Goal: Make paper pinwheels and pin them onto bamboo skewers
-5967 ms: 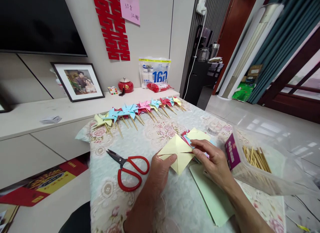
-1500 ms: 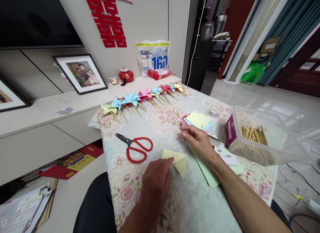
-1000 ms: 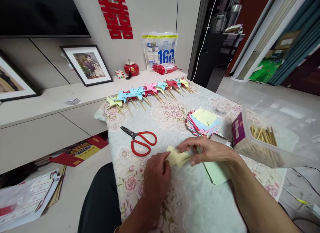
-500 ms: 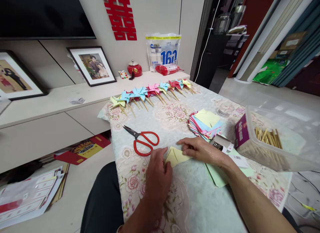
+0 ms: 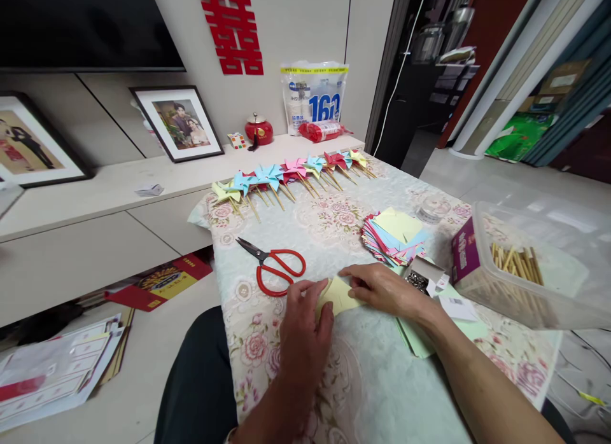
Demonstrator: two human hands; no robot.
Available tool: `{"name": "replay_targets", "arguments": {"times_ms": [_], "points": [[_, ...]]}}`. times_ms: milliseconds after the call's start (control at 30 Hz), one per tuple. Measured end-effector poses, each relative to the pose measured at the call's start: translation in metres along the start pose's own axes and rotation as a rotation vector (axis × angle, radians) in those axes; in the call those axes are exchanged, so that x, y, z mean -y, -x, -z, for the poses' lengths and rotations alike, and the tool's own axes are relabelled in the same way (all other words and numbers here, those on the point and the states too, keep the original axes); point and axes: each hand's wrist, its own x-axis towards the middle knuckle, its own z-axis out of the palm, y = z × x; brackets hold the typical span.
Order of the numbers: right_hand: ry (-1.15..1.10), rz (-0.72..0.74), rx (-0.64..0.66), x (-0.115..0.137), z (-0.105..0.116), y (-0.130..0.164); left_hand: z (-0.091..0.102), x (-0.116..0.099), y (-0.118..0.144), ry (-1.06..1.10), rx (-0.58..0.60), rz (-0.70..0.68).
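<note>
Floral-clothed surface (image 5: pixel 382 380) carries a folded yellow paper (image 5: pixel 338 294) just right of the red scissors (image 5: pixel 274 271). Left hand (image 5: pixel 305 326) and right hand (image 5: pixel 384 290) press it flat, each grip closed on it, seemingly creasing; a firm rub along the fold seems next.

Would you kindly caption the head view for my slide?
Both hands, left hand and right hand, press a yellow paper flat beside red scissors.

hands (image 5: pixel 305 326): bare | forearms: no sleeves | lap: dark clothing

Scissors (image 5: pixel 273 270) left of paper stack (image 5: pixel 395 236)
</note>
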Motion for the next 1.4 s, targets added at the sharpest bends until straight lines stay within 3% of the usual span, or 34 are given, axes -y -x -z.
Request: {"name": "replay_targets", "arguments": {"times_ms": [367,933,1200,1400], "points": [[-0.008,-0.004,-0.005,0.005,0.0,0.0,0.0,0.001,-0.001,0.031,0.056,0.018],[0.097,0.011,-0.004,0.012,-0.001,0.0,-0.003,-0.003,0.005,-0.187,0.14,0.006],[0.119,0.059,-0.011,0.009,-0.003,0.0,-0.001,-0.006,0.006,-0.392,0.085,-0.167],[0.132,0.043,-0.009,0.006,-0.005,-0.001,-0.005,0.0,0.011,-0.38,0.109,-0.33]]}}
